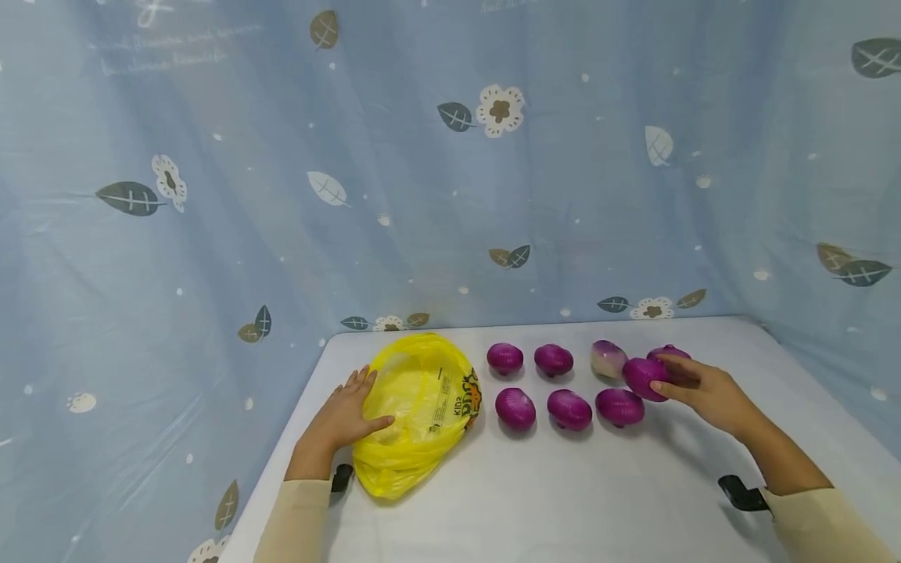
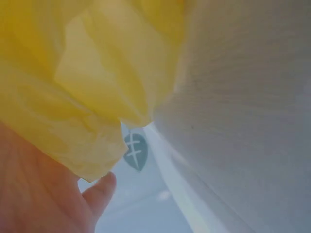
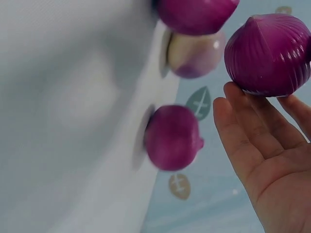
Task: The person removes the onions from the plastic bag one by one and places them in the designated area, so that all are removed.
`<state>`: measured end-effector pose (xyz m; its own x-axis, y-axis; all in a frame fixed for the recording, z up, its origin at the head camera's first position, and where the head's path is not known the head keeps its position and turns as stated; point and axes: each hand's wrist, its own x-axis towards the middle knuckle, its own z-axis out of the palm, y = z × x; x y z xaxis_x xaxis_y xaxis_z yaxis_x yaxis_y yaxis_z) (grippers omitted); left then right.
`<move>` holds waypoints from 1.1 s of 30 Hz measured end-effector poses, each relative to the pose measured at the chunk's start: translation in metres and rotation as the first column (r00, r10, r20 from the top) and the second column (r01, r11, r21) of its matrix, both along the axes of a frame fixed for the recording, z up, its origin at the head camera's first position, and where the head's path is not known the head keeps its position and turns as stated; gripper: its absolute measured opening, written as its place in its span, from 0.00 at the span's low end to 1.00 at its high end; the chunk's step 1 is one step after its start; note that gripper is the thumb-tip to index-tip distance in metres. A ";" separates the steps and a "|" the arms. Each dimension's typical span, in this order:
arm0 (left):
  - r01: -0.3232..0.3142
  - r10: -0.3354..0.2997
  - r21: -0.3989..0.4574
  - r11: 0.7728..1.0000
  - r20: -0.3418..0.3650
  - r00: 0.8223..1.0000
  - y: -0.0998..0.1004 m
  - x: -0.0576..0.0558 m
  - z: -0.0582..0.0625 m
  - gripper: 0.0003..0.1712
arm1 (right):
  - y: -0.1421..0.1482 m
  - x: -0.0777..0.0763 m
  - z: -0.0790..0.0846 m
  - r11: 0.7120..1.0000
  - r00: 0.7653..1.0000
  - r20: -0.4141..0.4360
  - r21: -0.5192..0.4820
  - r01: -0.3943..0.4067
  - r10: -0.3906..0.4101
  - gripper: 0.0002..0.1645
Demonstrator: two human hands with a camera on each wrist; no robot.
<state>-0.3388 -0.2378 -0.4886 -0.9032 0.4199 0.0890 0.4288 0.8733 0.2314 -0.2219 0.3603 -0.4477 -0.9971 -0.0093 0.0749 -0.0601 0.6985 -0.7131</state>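
My left hand lies with fingers spread against the left side of a yellow plastic bag, which has dark printing on its right side. In the left wrist view the crumpled bag covers much of that hand. At the right, my right hand holds a purple onion between thumb and fingers. The right wrist view shows this glossy onion raised at the fingertips of the hand. Another purple onion sits just behind it, partly hidden by the hand.
Two purple onions, a left one and a right one, sit at the back with a pale, purple-topped vegetable. Three more form a front row: left onion, middle onion, right onion. A blue patterned curtain hangs behind the white table.
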 end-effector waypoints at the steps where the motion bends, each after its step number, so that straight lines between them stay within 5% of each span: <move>1: 0.007 -0.007 0.001 1.000 -0.004 1.000 0.000 0.001 0.000 0.58 | 0.003 0.002 -0.001 1.000 1.000 0.004 -0.003 0.008 -0.008 0.45; 11: 0.077 -0.077 -0.013 0.997 0.008 0.997 0.007 0.014 -0.003 0.56 | 0.025 0.016 -0.016 0.998 0.996 0.067 0.019 0.061 -0.062 0.50; 21: 0.061 -0.062 -0.036 0.998 -0.056 0.996 -0.001 0.018 -0.005 0.56 | 0.039 0.014 -0.029 0.999 0.995 0.087 0.024 0.047 -0.049 0.47; 33: 0.085 -0.085 0.001 0.996 -0.036 0.996 0.005 0.021 -0.004 0.53 | 0.054 0.019 -0.040 0.998 0.996 0.076 0.042 0.052 -0.056 0.45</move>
